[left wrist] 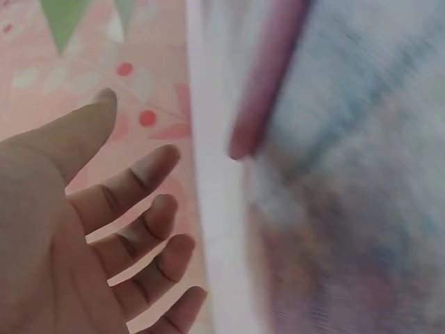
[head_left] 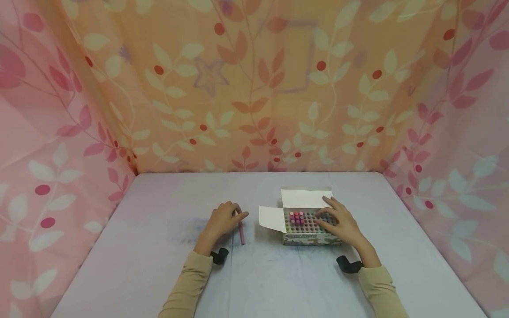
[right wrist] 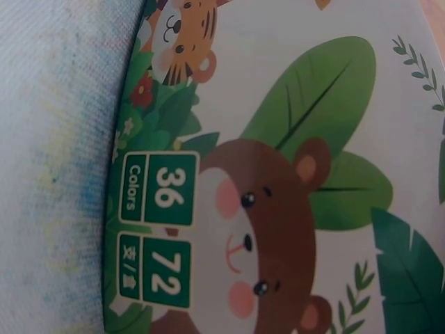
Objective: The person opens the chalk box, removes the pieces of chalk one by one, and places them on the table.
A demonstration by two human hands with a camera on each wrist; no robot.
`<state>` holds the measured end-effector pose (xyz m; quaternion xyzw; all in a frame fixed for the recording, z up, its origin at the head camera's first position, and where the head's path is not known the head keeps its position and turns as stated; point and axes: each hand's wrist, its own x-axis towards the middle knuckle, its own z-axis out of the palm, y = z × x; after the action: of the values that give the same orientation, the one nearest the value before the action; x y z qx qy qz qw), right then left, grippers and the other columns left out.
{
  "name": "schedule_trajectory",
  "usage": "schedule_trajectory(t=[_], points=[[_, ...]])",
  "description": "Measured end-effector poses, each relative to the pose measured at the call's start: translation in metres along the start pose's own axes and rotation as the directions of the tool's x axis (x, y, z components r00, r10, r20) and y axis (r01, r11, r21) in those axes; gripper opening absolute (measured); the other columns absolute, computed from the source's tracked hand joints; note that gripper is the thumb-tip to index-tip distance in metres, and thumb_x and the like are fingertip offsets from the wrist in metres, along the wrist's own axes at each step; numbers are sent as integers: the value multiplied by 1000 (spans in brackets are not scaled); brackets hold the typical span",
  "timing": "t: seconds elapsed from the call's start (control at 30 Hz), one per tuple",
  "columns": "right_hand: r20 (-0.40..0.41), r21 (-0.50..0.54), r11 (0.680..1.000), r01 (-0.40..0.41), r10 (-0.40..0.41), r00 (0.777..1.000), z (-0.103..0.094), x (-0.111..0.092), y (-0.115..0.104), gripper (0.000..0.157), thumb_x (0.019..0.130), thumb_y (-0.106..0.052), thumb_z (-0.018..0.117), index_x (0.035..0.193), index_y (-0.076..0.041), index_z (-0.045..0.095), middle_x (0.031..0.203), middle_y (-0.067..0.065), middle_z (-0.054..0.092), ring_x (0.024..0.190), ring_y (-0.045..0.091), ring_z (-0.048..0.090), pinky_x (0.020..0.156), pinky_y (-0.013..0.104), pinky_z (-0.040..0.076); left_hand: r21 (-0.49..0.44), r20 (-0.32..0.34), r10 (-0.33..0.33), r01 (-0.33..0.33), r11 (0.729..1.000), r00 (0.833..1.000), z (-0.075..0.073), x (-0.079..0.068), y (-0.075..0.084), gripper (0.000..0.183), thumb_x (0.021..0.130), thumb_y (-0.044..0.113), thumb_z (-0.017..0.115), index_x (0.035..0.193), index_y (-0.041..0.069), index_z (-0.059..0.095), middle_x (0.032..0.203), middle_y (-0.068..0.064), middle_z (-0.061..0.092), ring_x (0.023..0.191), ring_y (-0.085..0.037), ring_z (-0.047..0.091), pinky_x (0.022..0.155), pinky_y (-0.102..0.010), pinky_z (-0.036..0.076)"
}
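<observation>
Your left hand is spread loosely, empty; right hand, fingers parted, shows no hold. The stick seems light, stiff: pinch mid-length.

A pale, bluish-white table spreads across the lower half of the scene, its cloth-like surface marked with smudges of blue and purple, the largest patch left of centre. On it, right of centre, sits an open printed cardboard box, its white flaps spread out toward the left and the back. Well apart from the box, to its left, lies a slim mauve stick.
</observation>
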<state>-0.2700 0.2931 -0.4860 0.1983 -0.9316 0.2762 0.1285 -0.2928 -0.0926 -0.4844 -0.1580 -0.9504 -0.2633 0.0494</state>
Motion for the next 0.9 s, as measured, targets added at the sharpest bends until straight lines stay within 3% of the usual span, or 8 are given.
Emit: schedule_trajectory(t=[0.23,0.53,0.67,0.9], points=[[13,6,1000,5,-5,1000,0,0,-1,17,79,-35,72,93,-28,65,144,14,37,136,40,23,95,69,22,-67,-96,116,-123,990,989,-13,0,27,24,87,40,61,89,17,65,83,-4,57,74,-17,49,64,-34,38],[2,-4,1000,-10,10,1000,-2,-2,0,17,79,-35,72,93,-27,66,144,14,37,135,40,24,94,70,22,-31,-188,269,-279,960,945,-13,10,68,14,87,32,64,86,18,64,78,3,54,72,-13,47,64,-29,35],[7,-7,1000,-11,11,1000,-1,-3,1,17,79,-35,72,93,-28,65,144,14,37,135,40,24,94,70,22,-25,-142,322,-329,944,936,-5,18,83,14,88,33,62,88,20,65,81,1,57,74,-13,48,66,-30,36],[-7,0,1000,0,0,1000,1,-1,0,17,78,-34,72,92,-28,65,144,14,38,135,40,25,95,69,23,49,21,357,-358,933,934,12,39,110,21,88,40,60,99,23,65,88,4,57,83,-12,49,74,-33,38]])
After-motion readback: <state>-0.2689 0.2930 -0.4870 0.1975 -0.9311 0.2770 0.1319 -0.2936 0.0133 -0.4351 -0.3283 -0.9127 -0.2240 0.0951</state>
